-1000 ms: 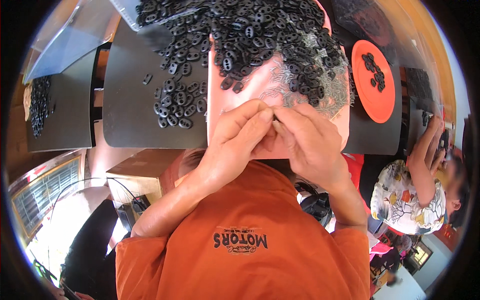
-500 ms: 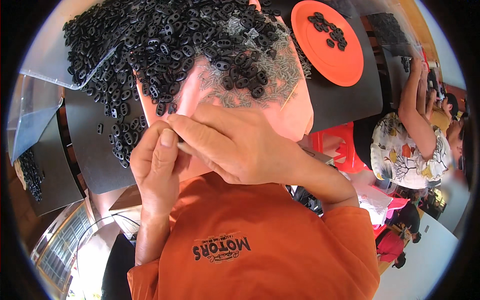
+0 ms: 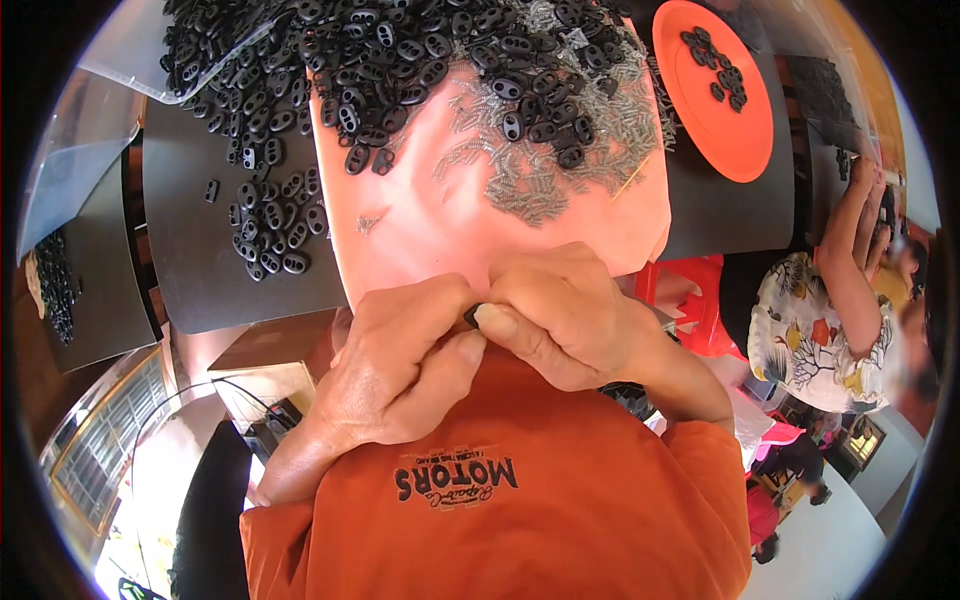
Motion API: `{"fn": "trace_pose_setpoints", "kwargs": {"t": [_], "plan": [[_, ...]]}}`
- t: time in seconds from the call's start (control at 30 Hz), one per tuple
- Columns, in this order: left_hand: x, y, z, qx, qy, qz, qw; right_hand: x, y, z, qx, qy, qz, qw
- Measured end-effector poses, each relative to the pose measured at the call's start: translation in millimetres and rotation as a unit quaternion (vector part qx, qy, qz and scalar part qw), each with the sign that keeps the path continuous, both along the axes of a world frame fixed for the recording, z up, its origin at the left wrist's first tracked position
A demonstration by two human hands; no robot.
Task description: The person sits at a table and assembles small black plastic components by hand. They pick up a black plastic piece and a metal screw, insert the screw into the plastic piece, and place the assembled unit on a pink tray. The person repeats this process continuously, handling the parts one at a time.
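ok so both your hands are up close together at the near edge of the pink sheet [image 3: 410, 240]; your left hand [image 3: 405, 362] is curled in with its thumb up against the fingers, and your right hand [image 3: 565, 315] is bent the same way with the thumb pointing at the left one; between the fingertips you've got a small black piece [image 3: 471, 317] pinched, right where the two hands meet; most of it is covered by your fingers, so I can't tell its shape or how much of the grip each hand has.

Past your knuckles there's a big patch of little metal springs [image 3: 535, 190] on the pink, plus a small stray bunch [image 3: 368, 222] nearer your left hand; a thin yellowish stick [image 3: 632, 178] lies by the right side of the springs; behind that you've got a huge heap of black two-hole ovals [image 3: 385, 45], spilling left onto the dark table [image 3: 205, 275], with a looser cluster [image 3: 272, 225] beside the sheet; over on the right an orange-red plate [image 3: 735, 150] holds a handful of black pieces [image 3: 722, 75].
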State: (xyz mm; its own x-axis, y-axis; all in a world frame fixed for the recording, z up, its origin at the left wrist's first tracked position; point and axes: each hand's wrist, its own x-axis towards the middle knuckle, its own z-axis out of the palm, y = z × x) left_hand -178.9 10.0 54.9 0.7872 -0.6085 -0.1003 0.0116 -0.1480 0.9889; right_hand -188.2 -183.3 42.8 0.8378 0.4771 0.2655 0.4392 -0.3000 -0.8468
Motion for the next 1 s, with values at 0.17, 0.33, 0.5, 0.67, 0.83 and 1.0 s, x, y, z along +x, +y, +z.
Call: {"fn": "trace_pose_setpoints", "kwargs": {"t": [0.17, 0.33, 0.5, 0.67, 0.83, 1.0], "plan": [[-5.9, -1.5, -4.1, 0.013, -0.041, 0.044, 0.998, 0.5, 1.3, 3.0, -0.050, 0.010, 0.034, 0.998], [-2.5, 4.2, -11.2, -0.015, -0.103, 0.039, 0.994, 15.7, -10.5, 11.6, -0.081, 0.011, 0.056, 0.995], [2.7, 0.1, -15.6, -0.037, -0.129, 0.062, 0.989, 51.1, -15.5, 7.5, -0.211, -0.103, 0.003, 0.972], [4.4, -7.6, -27.2, -0.032, -0.141, 0.072, 0.987, 82.9, 2.3, -4.5, -0.342, -0.205, 0.028, 0.917], [3.7, -4.2, -37.8, -0.030, -0.112, 0.042, 0.992, 92.5, 2.6, 15.0, -0.391, -0.174, 0.048, 0.903], [5.6, -1.8, -41.4, -0.033, -0.121, 0.034, 0.991, 77.5, 5.8, 19.2, -0.343, -0.151, 0.133, 0.917]]}}
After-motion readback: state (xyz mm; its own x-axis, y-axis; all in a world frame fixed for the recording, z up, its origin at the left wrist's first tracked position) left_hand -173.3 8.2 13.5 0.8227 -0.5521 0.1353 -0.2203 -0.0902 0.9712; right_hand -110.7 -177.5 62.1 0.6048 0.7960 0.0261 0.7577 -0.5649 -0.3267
